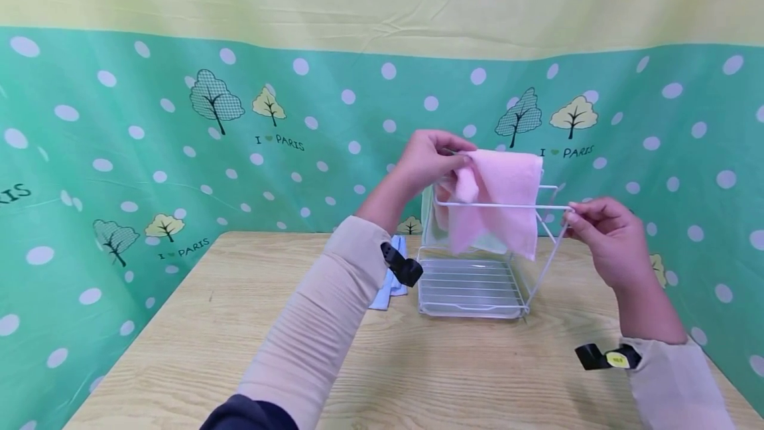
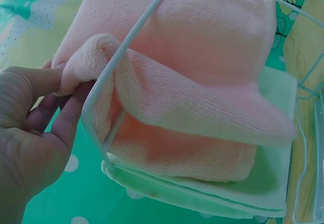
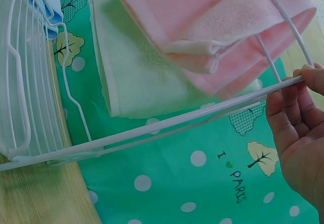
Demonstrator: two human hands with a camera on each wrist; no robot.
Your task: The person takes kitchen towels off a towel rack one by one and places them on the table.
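My left hand (image 1: 426,158) pinches a bunched upper corner of a pink towel (image 1: 510,181), thumb on one side and fingers on the other. Part of the towel hangs through the top of a white wire rack (image 1: 555,208); the left wrist view shows a loose fold beside the bar. At the rack's upper right corner, my right hand (image 1: 617,241) grips the white bar (image 3: 192,116) between thumb and fingers. Behind the pink towel, a folded pale green towel (image 2: 276,158) hangs on the rack, partly hidden by it.
Under the rack's wire shelf lies a clear tray (image 1: 471,314) on the wooden table (image 1: 268,304). A light blue cloth (image 1: 382,296) lies left of the rack, partly behind my left wrist. A patterned green curtain (image 1: 334,198) stands close behind the table.
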